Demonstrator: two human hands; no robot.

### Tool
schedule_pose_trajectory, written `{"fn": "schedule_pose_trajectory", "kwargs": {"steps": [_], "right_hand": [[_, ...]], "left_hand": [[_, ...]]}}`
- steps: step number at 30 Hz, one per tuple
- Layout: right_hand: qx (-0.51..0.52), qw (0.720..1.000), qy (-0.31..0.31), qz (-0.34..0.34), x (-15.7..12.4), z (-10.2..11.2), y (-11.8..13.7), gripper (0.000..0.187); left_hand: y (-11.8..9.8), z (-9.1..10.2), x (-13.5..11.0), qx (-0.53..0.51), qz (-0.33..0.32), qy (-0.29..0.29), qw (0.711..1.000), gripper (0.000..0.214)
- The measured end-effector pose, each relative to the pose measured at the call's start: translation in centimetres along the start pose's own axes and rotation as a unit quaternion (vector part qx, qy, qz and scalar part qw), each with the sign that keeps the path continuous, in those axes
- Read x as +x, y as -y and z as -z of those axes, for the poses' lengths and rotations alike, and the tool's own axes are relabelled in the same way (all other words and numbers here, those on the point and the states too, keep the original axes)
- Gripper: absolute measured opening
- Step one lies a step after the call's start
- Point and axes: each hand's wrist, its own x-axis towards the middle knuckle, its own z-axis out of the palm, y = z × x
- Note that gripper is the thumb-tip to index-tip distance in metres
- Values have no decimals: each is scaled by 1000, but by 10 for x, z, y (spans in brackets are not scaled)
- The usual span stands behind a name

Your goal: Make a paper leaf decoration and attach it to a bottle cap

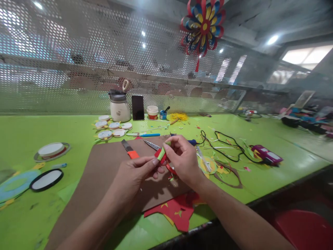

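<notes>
Above a brown board, my left hand pinches the lower end of a small light-green strip, which looks like paper or foam. The fingers of my right hand are closed on the strip's upper end. A small red piece sits right behind the strip, between my hands; whether it is joined to the strip I cannot tell. Scissors lie on the board beyond my fingers, partly hidden by them. Left of the scissors lies an orange-handled utility knife.
Red cut-out scraps lie at the board's near edge. A purple device with a black cord stands at right. Behind are a jug, a phone, small pots and white discs. Round frames lie at left.
</notes>
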Motion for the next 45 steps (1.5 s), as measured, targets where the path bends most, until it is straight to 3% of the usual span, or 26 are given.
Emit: {"fn": "schedule_pose_trajectory", "kwargs": {"steps": [7, 19, 37, 45], "right_hand": [[-66, 995, -29, 63, -6, -5, -3, 17], [-63, 996, -7, 55, -5, -1, -3, 23], [-106, 991, -9, 77, -8, 0, -2, 23], [-119, 988, -16, 93, -8, 0, -4, 21]], "left_hand": [[6, 4, 2, -7, 12, 24, 1000, 18], [2, -1, 0, -62, 31, 5, 998, 14], [2, -2, 0, -73, 34, 7, 997, 16], [-1, -5, -2, -61, 31, -25, 997, 18]]}}
